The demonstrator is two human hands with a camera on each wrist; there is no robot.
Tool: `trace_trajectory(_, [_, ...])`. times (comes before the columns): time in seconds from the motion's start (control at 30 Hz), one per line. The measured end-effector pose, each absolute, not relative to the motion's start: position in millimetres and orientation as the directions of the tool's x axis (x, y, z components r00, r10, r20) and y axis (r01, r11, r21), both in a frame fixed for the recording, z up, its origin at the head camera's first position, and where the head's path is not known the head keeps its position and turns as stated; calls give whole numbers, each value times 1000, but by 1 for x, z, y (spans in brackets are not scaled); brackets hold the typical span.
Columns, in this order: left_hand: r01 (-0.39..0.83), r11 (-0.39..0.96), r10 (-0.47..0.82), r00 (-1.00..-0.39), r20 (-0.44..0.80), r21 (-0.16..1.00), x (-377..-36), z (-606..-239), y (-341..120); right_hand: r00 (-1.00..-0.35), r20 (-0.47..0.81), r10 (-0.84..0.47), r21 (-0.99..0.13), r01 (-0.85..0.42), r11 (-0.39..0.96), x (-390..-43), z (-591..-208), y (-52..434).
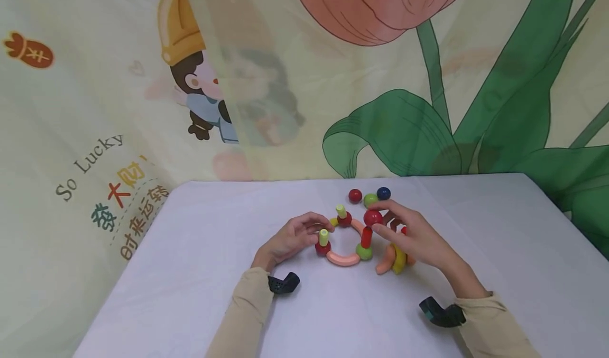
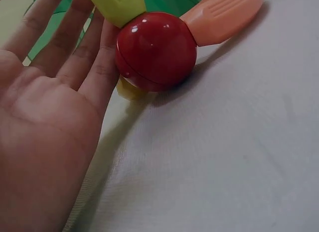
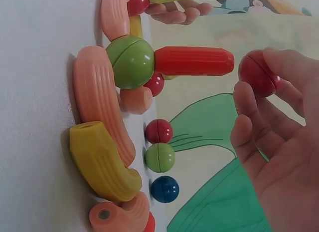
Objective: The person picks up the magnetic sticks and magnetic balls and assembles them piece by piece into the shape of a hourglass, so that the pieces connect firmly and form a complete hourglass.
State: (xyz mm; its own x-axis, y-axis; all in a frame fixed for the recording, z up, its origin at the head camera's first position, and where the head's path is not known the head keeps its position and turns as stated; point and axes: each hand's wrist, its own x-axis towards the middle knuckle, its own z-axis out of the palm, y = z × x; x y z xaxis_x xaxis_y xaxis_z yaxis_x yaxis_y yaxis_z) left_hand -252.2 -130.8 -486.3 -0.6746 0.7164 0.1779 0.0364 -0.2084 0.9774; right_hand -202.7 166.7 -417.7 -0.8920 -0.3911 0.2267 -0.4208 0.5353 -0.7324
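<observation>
A glossy red plastic ball (image 1: 373,218) is pinched between the fingertips of the right hand (image 1: 413,236) and is held just above the tip of an upright red ribbed plastic rod (image 1: 366,237); in the right wrist view a small gap is seen between ball (image 3: 258,73) and rod (image 3: 194,61), so the ball is judged not yet seated. The rod is planted in a green plastic ball (image 1: 364,251) that belongs to a partly built ring of curved salmon-pink pieces (image 1: 343,259) on the white table (image 1: 200,273). The ring is steadied by the left hand (image 1: 290,240), whose straight fingers (image 2: 97,67) are laid against a second red ball joint (image 2: 156,51) bearing a yellow-green post (image 1: 323,237); nothing is gripped by that hand. A third upright yellow-green post (image 1: 340,211) is already fitted at the far side. Three loose balls, red (image 1: 354,195), green (image 1: 370,200) and dark blue (image 1: 383,193), are left unused behind the ring, and a yellow curved piece (image 1: 398,259) with more salmon pieces lies just beside it. The build appears well under way, but spare parts remain.
</observation>
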Motion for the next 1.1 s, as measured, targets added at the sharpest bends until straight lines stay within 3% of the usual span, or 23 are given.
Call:
trace_trajectory(0.37, [8, -108, 652, -754, 77, 994, -250, -483, -133, -882, 177, -437, -755, -407, 514, -209, -421, 163])
trace_trajectory(0.63, [9, -40, 621, -783, 32, 999, -250, -485, -133, -864, -23, -502, -741, -323, 589, -211, -436, 164])
trace_trajectory(1.1, [74, 51, 564, -825, 33, 996, -251, -482, -124, -861, 51, -507, -692, -396, 603, -205, -445, 152])
